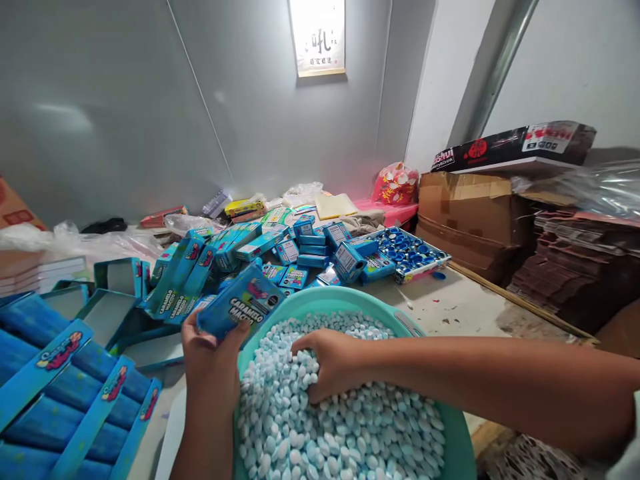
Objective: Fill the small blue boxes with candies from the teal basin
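My left hand (213, 343) grips a small blue candy box (243, 303) printed "Caramelo Macizo", tilted over the left rim of a teal basin (320, 293). A deep heap of pale blue and white candies (345, 433) fills the basin. Among them is my right hand (325, 363), its fingers curled round a cluster of candies, with the fingertips partly buried. Whether the box in my left hand holds anything is hidden from this side.
Several blue display trays (60, 400) stand at the left. Behind the basin lie piled blue boxes (313, 250) and a shallow carton (425, 267) of blue caps. Brown cardboard boxes (465, 220) and stacked flat cardboard (565, 260) are at the right.
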Demonstrator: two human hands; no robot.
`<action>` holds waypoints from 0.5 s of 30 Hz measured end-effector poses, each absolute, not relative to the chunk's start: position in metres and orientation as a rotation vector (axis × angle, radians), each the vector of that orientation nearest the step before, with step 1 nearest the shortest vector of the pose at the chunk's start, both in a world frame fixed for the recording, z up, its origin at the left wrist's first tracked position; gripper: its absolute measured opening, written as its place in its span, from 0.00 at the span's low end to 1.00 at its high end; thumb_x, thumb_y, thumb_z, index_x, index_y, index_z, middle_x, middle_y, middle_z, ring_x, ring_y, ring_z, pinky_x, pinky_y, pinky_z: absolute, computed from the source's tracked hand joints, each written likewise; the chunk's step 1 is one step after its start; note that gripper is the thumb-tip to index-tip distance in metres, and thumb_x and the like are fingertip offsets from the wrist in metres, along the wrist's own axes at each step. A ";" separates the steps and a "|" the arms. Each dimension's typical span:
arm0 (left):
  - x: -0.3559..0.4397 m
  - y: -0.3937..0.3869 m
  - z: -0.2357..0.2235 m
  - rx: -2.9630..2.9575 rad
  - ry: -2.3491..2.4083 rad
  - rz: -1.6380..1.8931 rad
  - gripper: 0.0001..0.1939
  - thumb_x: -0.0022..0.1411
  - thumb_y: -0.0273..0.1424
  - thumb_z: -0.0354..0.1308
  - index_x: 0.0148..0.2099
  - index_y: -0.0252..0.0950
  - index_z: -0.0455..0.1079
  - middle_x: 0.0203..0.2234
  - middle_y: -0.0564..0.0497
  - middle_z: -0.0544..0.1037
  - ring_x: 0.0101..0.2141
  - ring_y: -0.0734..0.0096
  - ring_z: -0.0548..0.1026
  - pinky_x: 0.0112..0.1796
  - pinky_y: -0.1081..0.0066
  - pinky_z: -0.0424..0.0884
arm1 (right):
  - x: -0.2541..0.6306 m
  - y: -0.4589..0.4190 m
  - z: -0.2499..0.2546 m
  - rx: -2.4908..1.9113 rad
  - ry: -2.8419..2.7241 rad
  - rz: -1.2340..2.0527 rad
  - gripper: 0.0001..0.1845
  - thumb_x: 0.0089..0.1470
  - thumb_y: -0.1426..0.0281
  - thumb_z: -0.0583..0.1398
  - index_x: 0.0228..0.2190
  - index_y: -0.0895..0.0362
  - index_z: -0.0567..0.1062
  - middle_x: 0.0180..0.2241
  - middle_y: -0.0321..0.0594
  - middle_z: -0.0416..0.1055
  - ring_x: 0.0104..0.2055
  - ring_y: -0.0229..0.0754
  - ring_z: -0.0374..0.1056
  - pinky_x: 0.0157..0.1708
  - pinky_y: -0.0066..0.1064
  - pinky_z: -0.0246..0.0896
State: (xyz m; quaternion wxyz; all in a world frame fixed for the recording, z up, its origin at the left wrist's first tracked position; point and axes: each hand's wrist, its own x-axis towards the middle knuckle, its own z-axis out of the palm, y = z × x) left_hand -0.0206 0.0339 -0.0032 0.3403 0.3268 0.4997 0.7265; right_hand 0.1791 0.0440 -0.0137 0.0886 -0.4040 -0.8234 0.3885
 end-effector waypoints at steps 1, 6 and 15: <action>-0.020 0.033 -0.003 0.836 1.277 1.925 0.45 0.38 0.26 0.74 0.60 0.49 0.65 0.43 0.56 0.79 0.37 0.68 0.80 0.38 0.68 0.79 | 0.179 0.044 -0.015 -1.218 -2.445 1.150 0.41 0.34 0.63 0.71 0.54 0.55 0.77 0.44 0.45 0.79 0.46 0.55 0.73 0.44 0.38 0.67; -0.015 0.029 -0.004 0.804 1.386 1.897 0.34 0.39 0.28 0.74 0.52 0.41 0.74 0.36 0.55 0.82 0.37 0.64 0.81 0.44 0.65 0.78 | 0.180 0.045 -0.020 -1.178 -2.379 1.125 0.34 0.35 0.64 0.71 0.49 0.52 0.80 0.34 0.38 0.79 0.36 0.48 0.73 0.36 0.34 0.64; -0.008 0.019 0.002 1.246 1.573 1.615 0.29 0.45 0.41 0.73 0.47 0.41 0.66 0.38 0.52 0.81 0.38 0.62 0.82 0.39 0.69 0.77 | 0.182 0.057 -0.021 -1.104 -2.150 1.101 0.18 0.37 0.70 0.68 0.36 0.53 0.81 0.31 0.33 0.74 0.33 0.40 0.68 0.31 0.29 0.58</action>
